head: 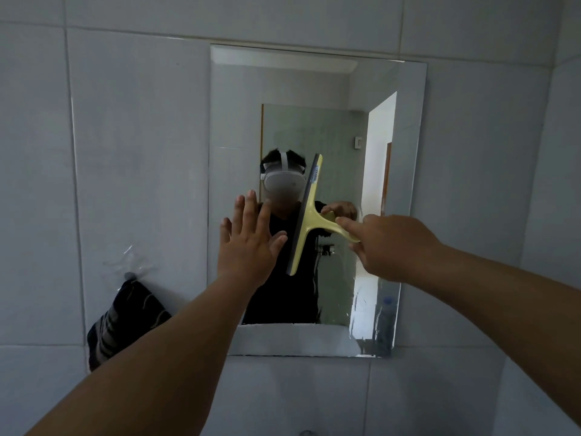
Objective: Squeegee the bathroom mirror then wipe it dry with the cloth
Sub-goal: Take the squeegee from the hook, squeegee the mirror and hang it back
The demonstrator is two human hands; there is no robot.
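Observation:
A frameless rectangular mirror hangs on the tiled wall ahead. My right hand grips the handle of a pale yellow squeegee. Its dark blade stands nearly upright against the glass near the mirror's middle. My left hand is raised just left of the blade with fingers spread straight, over the mirror's lower left part; whether it touches the glass I cannot tell. A dark striped cloth hangs from a wall hook to the left of the mirror, below its lower corner.
Water streaks and drops show on the mirror's lower right part. Grey wall tiles surround the mirror. The reflection shows a person in a dark shirt and a bright doorway.

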